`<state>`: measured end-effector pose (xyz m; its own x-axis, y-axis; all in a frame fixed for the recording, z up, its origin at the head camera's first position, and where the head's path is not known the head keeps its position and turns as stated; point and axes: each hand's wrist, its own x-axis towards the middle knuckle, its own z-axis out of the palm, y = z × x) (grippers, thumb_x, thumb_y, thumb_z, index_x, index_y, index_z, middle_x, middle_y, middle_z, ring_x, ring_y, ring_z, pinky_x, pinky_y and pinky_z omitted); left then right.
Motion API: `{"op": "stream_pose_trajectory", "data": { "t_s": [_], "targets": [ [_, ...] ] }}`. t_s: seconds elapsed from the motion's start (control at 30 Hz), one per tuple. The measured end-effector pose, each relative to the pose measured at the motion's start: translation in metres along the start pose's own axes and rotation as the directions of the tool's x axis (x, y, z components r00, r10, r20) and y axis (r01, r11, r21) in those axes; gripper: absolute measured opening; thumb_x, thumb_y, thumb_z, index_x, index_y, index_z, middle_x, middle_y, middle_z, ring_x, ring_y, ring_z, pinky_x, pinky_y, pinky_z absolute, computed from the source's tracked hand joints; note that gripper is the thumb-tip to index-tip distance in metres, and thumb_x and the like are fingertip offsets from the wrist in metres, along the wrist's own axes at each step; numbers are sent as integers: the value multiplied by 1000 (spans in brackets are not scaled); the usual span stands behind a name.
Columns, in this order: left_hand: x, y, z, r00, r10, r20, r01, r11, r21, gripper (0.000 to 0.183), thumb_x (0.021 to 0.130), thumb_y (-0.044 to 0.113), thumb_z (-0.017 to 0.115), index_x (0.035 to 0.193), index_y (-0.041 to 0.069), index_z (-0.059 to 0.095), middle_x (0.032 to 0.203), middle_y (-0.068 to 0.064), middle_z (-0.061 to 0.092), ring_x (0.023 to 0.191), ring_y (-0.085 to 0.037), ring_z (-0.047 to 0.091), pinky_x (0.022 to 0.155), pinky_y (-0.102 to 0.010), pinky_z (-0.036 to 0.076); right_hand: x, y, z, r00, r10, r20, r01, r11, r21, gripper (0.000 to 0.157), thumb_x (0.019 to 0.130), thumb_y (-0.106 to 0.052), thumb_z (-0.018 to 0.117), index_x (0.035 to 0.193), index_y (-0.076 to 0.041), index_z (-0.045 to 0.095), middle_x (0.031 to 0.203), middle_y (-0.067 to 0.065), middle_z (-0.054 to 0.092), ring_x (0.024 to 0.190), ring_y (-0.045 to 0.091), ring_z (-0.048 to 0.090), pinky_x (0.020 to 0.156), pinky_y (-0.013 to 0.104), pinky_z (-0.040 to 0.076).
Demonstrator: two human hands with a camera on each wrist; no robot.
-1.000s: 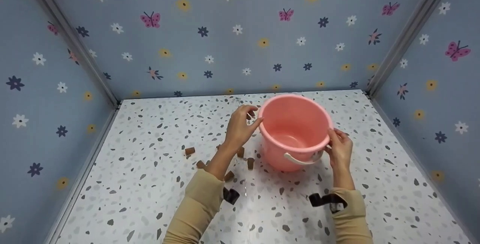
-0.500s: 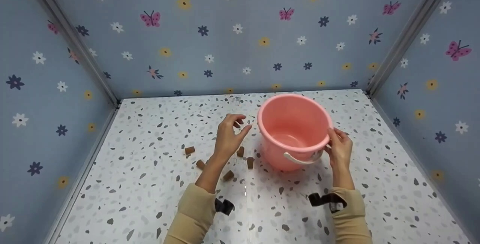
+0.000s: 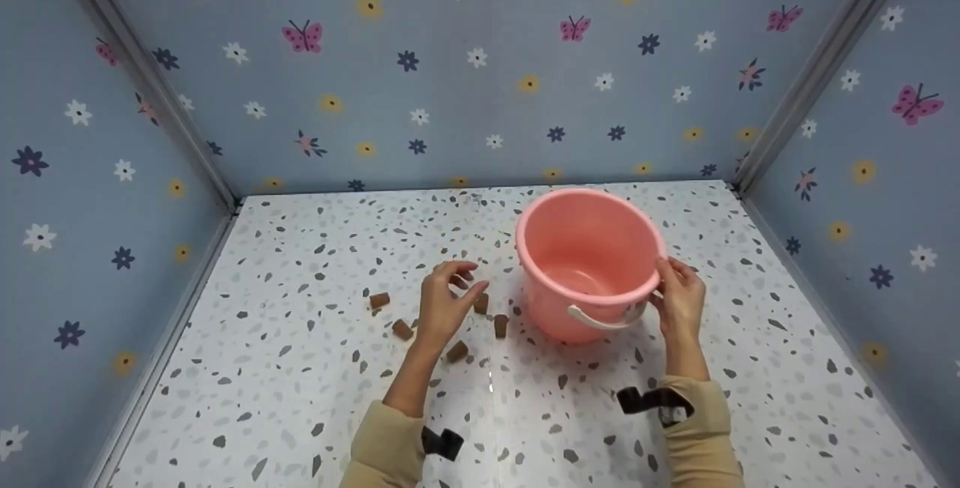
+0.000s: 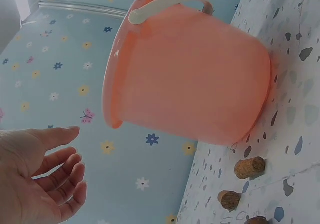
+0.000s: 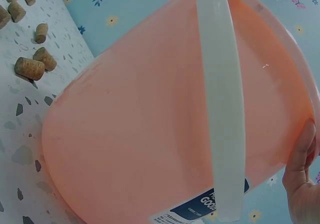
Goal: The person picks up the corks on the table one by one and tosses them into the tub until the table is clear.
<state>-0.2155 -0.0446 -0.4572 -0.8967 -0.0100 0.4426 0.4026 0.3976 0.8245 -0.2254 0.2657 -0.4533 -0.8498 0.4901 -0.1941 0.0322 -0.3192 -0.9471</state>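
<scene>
A pink bucket (image 3: 574,315) with a white handle (image 3: 604,321) stands on the speckled tabletop, its mouth facing up. My right hand (image 3: 681,297) holds the bucket's rim at the right, the thumb lying along the wall below the rim in the right wrist view. Left of the bucket, my left hand (image 3: 444,306) hovers with loosely bent fingers and nothing between them. Around and below it lie several corks, among them one cork (image 3: 501,325) close to the bucket and another cork (image 3: 379,300) farthest left. The left wrist view also shows a cork (image 4: 250,168) beside the bucket's base.
Blue panels with flowers and butterflies enclose the white speckled tabletop (image 3: 285,390) at the back (image 3: 480,98), left (image 3: 90,196) and right (image 3: 855,196). A label (image 5: 200,206) is stuck on the bucket's wall. Black straps with small boxes sit on both wrists.
My left hand has come away from the bucket's left rim and moved left and toward me, over the corks. The right hand and the bucket have stayed in place.
</scene>
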Motion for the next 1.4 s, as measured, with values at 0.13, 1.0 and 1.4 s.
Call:
{"op": "stream_pose_trajectory", "data": {
  "t_s": [0.13,1.0,1.4],
  "targets": [
    [-9,-8,1,999,-48,-3,48,999,-8,23,74,7,73,93,-2,64,80,-14,59,71,-27,57,61,-34,47,2,2,1,1000,-11,-18,11,1000,-19,29,87,-17,59,111,-3,49,111,18,55,76,17,63,57,21,50],
    [-53,-68,6,978,-206,42,205,978,32,26,67,6,78,87,-5,67,80,-15,61,71,-29,57,64,-37,48,4,2,0,1000,10,-15,-10,1000,-21,33,87,-17,59,114,-2,48,113,17,53,83,19,62,59,22,50],
    [-67,-85,9,969,-242,44,236,966,109,23,65,4,79,85,-3,69,78,-12,61,69,-25,57,61,-29,46,81,64,-37,993,-79,82,69,991,114,45,78,-21,71,115,-1,54,102,13,63,77,23,64,54,32,52]
  ]
}}
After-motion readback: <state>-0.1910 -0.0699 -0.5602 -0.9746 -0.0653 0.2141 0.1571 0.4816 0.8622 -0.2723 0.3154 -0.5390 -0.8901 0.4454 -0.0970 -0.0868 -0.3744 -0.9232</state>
